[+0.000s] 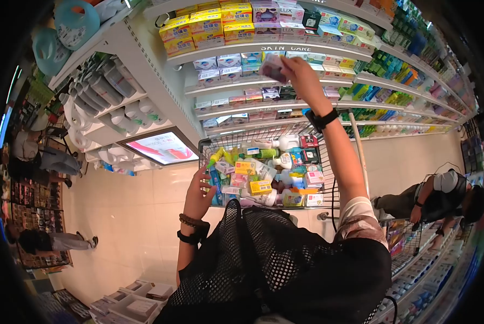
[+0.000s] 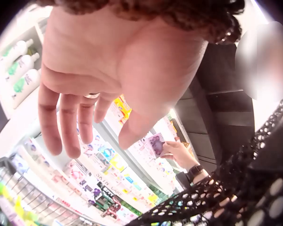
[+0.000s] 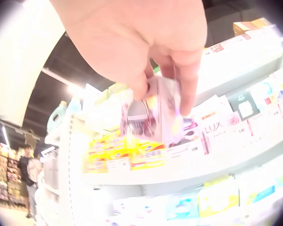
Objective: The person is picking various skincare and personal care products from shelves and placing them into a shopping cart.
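My right hand pinches a small pink-purple box in front of the soap shelves. In the right wrist view the thumb and fingers of the right hand grip the box from above, near the yellow boxes and LUX boxes. The left hand is beside the left side of the cart, holding nothing. Its fingers hang relaxed and apart in the left wrist view, where the left hand fills the top. Many packages and bottles, such as a yellow box, lie in the cart.
White shelf unit with grey bottles and a lit screen stands on the left. Shelves of colourful goods run along the right. People stand at the far left and a person at the right. Cartons sit at lower left.
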Available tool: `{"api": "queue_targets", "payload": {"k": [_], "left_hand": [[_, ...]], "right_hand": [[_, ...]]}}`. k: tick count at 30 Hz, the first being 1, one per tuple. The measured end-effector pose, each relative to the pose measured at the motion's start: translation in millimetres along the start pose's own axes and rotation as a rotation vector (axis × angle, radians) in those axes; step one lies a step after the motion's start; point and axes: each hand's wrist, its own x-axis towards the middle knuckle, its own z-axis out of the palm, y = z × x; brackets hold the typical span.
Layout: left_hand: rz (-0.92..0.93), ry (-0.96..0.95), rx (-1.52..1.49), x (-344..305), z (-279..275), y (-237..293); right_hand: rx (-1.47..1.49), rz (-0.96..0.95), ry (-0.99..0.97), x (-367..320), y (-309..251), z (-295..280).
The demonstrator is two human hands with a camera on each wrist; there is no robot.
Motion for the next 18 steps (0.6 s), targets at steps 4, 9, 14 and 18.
{"api": "queue_targets", "payload": {"k": [4, 9, 14, 18], "left_hand": [[-0.063, 0.099, -0.088, -7.7, 0.3, -9.6], [-0.174, 0.135, -0.014, -18.1, 7.6, -31.7], [-0.214, 0.174, 0.029, -22.1, 8.4, -41.0], [-0.223, 0.183, 0.043, -15.9, 8.9, -44.7]], "right_hand": [[-0.202, -0.261, 0.192, 81.4, 47.4, 24.4], [-0.242, -0.290, 0.165, 122.3, 81.1, 54.8], [-0.388, -0.357, 0.217, 129.7, 92.4, 78.0], [-0.395, -0.354, 0.246, 125.1, 90.0, 75.4]]}}
